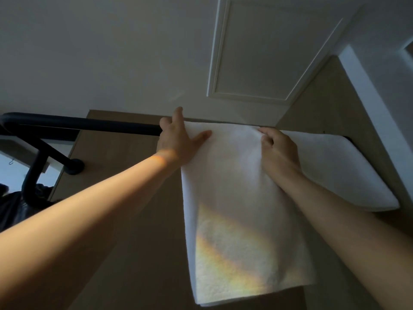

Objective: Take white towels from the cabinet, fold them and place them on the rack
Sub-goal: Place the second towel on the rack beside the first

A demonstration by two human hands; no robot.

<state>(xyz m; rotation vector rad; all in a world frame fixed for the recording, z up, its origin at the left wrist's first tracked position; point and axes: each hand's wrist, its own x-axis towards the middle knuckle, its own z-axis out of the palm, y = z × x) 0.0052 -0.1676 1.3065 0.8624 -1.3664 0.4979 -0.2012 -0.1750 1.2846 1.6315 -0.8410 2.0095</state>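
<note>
Filmed from a single wide-angle camera worn on the head. Sat behind and below the left hand (178, 144) and the right hand (279, 153), near enough for both forearms (89, 209) to run in from the bottom corners and fill much of the lower frame. Faced forward and tilted upward, past the hands, toward the panelled door (250, 52) looming above them. Caught the black rack bar (89, 125) running off to the left of the left hand, and the white towel (234, 209) hanging down between and below both hands, almost to the bottom edge.
</note>
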